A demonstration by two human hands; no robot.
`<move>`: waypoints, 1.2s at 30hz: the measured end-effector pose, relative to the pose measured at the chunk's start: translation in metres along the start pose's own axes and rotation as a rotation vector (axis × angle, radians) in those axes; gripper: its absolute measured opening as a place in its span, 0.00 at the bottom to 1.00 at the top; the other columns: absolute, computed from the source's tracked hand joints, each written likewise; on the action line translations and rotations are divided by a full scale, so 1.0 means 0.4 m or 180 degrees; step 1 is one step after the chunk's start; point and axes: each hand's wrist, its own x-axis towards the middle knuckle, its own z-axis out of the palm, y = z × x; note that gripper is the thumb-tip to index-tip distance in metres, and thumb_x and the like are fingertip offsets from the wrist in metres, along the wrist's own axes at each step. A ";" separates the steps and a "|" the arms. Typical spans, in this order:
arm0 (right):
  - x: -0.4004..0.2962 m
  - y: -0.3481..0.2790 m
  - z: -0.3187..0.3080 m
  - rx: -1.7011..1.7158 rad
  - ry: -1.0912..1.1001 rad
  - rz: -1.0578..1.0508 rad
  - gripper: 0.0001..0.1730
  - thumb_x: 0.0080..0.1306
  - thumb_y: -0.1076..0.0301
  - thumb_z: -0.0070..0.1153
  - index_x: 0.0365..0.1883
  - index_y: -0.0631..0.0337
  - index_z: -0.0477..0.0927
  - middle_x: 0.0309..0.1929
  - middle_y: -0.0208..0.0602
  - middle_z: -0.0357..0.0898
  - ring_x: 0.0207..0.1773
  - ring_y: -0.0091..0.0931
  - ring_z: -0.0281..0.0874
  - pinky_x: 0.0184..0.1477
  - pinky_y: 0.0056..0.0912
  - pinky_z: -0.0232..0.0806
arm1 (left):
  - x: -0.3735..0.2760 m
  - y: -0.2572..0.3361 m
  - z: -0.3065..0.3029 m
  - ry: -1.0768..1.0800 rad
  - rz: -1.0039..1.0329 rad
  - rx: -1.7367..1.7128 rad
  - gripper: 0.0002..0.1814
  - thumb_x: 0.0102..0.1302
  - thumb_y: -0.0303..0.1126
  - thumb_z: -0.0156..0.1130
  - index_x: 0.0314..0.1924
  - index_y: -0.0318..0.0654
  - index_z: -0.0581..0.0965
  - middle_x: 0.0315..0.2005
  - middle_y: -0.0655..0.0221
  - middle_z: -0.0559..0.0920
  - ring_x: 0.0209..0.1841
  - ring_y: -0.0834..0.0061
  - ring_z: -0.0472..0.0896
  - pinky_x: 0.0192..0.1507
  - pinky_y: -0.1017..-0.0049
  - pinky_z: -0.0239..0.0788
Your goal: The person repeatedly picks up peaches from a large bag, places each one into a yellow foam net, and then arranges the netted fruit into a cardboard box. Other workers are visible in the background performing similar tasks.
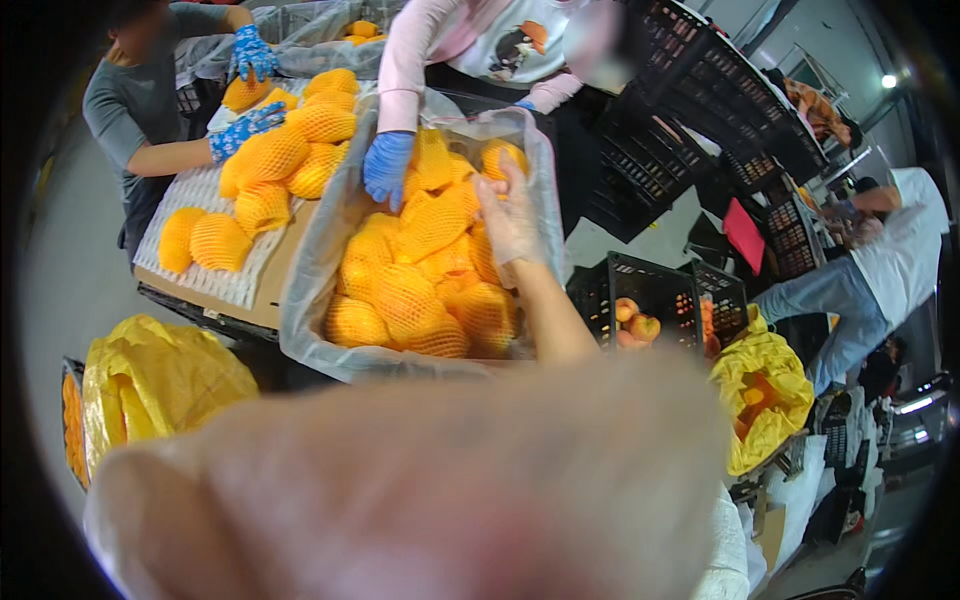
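My right hand (511, 214), in a thin clear glove, reaches into a crate lined with clear plastic film (304, 300). Its thumb and fingertips are at a fruit in a yellow foam net (501, 156) by the crate's right side; whether they grip it cannot be told. Many more netted fruits (409, 292) are heaped below and left of the hand. I cannot make out my left hand. A large, blurred pale shape (420, 480) close to the camera covers the lower middle of the view.
Across the crate, a co-worker's blue-gloved hand (388, 166) reaches over its left side. Another co-worker's patterned gloves (247, 131) are at netted fruits on a padded board (176, 202). Yellow sacks (161, 375) stand to both sides. Black crates (652, 281) with peaches stand right.
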 end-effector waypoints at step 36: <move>-0.135 -0.084 -0.018 -0.4661 -0.3379 0.0041 0.35 0.48 0.66 0.77 0.55 0.64 0.80 0.51 0.52 0.83 0.55 0.46 0.82 0.53 0.44 0.74 | -0.009 0.229 -0.009 0.0096 0.1297 0.0287 0.34 0.72 0.56 0.54 0.68 0.42 0.70 0.64 0.60 0.73 0.68 0.65 0.70 0.67 0.55 0.62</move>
